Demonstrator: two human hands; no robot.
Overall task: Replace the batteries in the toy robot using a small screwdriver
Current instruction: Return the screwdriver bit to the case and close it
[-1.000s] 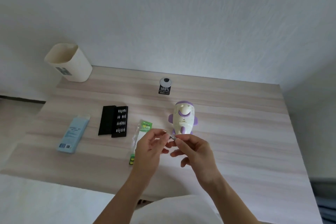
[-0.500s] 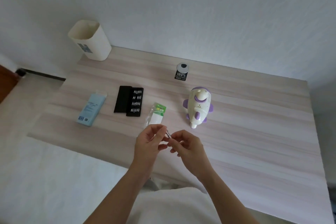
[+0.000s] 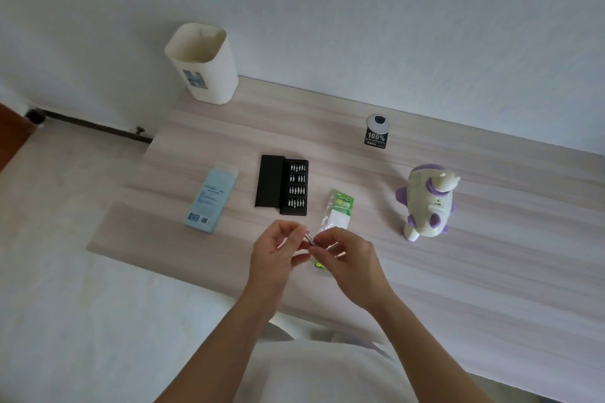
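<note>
A pale wood table (image 3: 474, 271) stands against a white wall. Above its near edge, the left hand (image 3: 278, 253) and the right hand (image 3: 352, 260) meet fingertip to fingertip. Both pinch a thin silvery screwdriver (image 3: 309, 238), of which only a short length shows between the fingers. The robot (image 3: 427, 206), white with purple parts, stands on the table to the right, well apart from the hands. A green battery pack (image 3: 340, 209) lies just beyond the hands, its near end hidden behind them. Left of it an open black bit case (image 3: 283, 185) lies flat, with a blue box (image 3: 211, 198) further left. A cream bin (image 3: 204, 64) stands at the far left corner, and a small black tag (image 3: 376, 134) lies near the wall.
</note>
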